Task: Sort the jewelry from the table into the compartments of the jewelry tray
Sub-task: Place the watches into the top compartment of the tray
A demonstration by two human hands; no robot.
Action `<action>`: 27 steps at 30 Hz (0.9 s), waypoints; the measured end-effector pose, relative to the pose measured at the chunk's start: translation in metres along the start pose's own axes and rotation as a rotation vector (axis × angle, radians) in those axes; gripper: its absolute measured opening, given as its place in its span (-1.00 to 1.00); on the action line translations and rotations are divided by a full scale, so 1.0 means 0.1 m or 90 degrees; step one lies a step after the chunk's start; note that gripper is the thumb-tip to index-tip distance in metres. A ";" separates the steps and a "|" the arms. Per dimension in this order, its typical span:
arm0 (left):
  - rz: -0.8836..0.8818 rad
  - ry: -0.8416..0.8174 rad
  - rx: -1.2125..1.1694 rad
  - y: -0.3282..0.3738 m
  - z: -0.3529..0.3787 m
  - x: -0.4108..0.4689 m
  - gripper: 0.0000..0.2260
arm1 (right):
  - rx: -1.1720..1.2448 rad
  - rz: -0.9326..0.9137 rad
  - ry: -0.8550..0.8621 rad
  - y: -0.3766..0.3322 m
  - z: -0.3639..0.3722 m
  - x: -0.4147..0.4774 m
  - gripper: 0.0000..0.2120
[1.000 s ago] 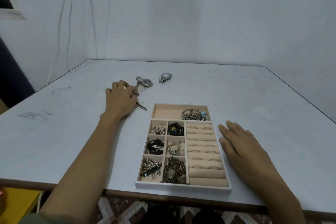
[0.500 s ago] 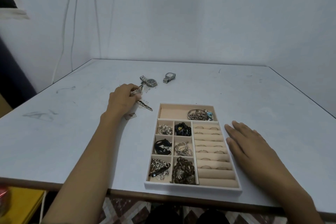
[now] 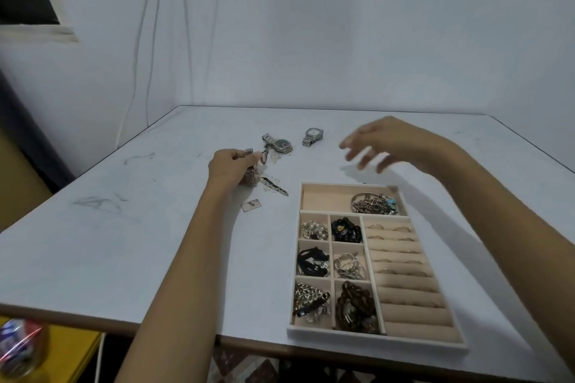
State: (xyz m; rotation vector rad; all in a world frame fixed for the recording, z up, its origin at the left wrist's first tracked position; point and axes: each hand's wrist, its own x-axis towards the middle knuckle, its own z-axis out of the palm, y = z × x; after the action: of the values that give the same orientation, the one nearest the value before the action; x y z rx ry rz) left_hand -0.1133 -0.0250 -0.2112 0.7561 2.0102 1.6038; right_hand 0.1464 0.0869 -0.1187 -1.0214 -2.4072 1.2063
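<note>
The beige jewelry tray (image 3: 323,197) lies at the table's near right, its small compartments filled with chains, beads and rings. My left hand (image 3: 231,166) is shut on a silver metal-link watch (image 3: 250,176) left of the tray's far corner. My right hand (image 3: 393,143) hovers open and blurred above the table beyond the tray. Two more watches lie farther back: a dark-faced watch (image 3: 281,145) and a white-faced watch (image 3: 312,135). A thin leaf-shaped metal piece (image 3: 275,187) and a small square tag (image 3: 251,205) rest near my left hand.
The white table (image 3: 124,227) ends in a near edge just below the tray. A wall with hanging cables stands behind. A yellow surface (image 3: 77,348) with a blurred can (image 3: 21,348) sits below the table's near left corner.
My right hand lifted off the table beside the tray and swung up and forward over the tray's far end. My left hand closed on the link watch and raised it slightly.
</note>
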 end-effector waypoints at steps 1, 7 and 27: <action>-0.005 -0.003 0.010 -0.05 0.00 0.07 -0.53 | 0.061 0.013 -0.025 -0.08 0.07 0.17 -0.76; -0.002 0.000 0.037 0.06 0.02 -0.06 -0.59 | 0.076 0.076 0.025 -0.31 0.71 1.09 -0.77; -0.034 -0.001 0.010 0.02 0.01 0.04 -0.82 | -0.098 0.088 0.036 -0.32 1.06 1.57 -0.74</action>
State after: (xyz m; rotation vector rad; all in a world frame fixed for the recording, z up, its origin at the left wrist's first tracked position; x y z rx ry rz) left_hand -0.1155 -0.0208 -0.2096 0.7041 2.0278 1.5584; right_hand -0.0357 0.1191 -0.1710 -1.2690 -2.4518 1.0309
